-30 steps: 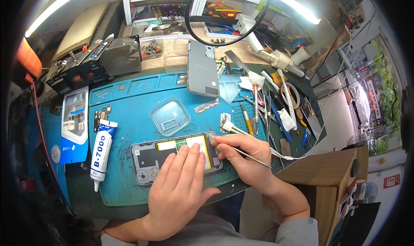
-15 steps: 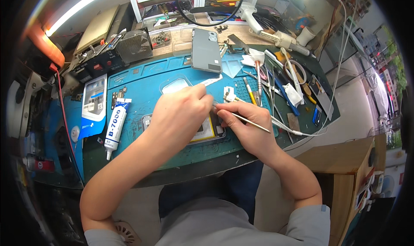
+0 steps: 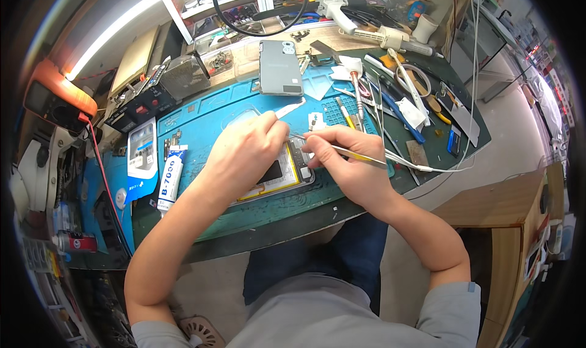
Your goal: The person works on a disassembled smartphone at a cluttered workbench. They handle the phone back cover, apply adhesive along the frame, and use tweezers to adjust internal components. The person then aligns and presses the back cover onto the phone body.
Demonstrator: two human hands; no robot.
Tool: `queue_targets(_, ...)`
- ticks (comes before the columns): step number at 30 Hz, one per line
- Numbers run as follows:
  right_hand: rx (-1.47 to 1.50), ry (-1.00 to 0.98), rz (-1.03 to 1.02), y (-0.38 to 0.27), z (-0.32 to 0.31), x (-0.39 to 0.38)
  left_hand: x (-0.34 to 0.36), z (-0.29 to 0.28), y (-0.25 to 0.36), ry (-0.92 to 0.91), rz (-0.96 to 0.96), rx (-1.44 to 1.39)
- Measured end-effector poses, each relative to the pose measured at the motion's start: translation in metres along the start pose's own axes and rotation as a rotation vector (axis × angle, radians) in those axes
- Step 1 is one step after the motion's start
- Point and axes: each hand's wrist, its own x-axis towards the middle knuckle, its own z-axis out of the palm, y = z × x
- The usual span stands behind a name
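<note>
Slim metal tweezers point(image 3: 361, 155) lie in the closed fingers of my right hand point(image 3: 354, 174), their tip pointing left toward my other hand. My left hand point(image 3: 244, 155) is closed in a pinch, its fingertips close to the tweezers' tip; what it grips is too small or hidden to make out. Beneath both hands lies an opened phone, its battery point(image 3: 287, 172) edged in yellow. My left hand covers part of the phone. Behind it, a clear plastic tray point(image 3: 239, 116) is partly hidden by that hand. A grey phone back panel point(image 3: 279, 68) lies farther back on the blue mat.
A white and blue glue tube point(image 3: 171, 180) and a blue-white packet point(image 3: 143, 159) lie to the left. Pliers, drivers and white cables crowd the right around a blue-handled tool point(image 3: 405, 119). A power supply point(image 3: 143, 107) stands back left. A black ring point(image 3: 259, 30) hangs above.
The whole view has shifted and tilted slightly. My hands stay close together, and more of the battery shows between them. The tweezers' side now shows more broadly in my right hand.
</note>
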Motion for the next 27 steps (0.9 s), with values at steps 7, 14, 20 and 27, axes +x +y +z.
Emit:
queue_targets(7,-0.026,0.067,-0.094,0.005,0.001,-0.001,-0.001,0.004,0.003,0.03,-0.058,-0.023)
queue_targets(14,-0.169,0.039,-0.199,0.004,-0.001,0.0,-0.001,-0.005,0.009,0.147,-0.211,-0.142)
queue_targets(20,-0.311,-0.009,-0.362,0.002,0.002,0.005,-0.037,-0.037,0.032,0.142,-0.172,-0.191)
queue_targets(27,-0.441,-0.132,-0.409,-0.004,0.015,0.008,-0.087,-0.069,0.085,-0.386,0.272,-0.678)
